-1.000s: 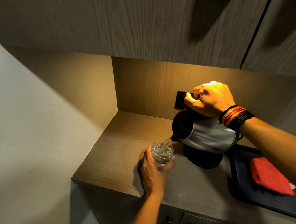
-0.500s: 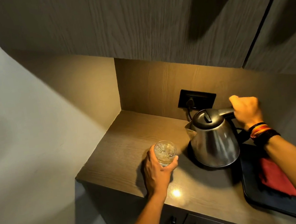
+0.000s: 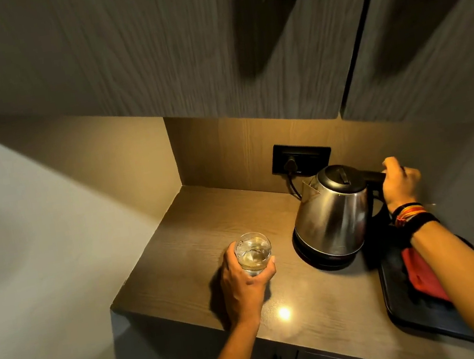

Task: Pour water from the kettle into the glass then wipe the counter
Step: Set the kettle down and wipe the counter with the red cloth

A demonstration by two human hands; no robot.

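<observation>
A left hand (image 3: 245,282) wraps a water-filled glass (image 3: 253,252) on the wooden counter (image 3: 195,240). Just right of it, the right hand (image 3: 400,182) clasps the handle of the upright steel kettle (image 3: 331,214) on its base; a black tray (image 3: 401,302) beneath that forearm holds a red cloth (image 3: 419,275).

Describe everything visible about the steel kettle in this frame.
The brushed stainless-steel kettle stands upright on its round black base on the wood-grain counter, near the back wall. It has a black domed lid with a tab, a pointed spout facing left toward the wall socket, and a black handle on its right side. The right hand grips that handle. Nothing pours from it now.
</observation>
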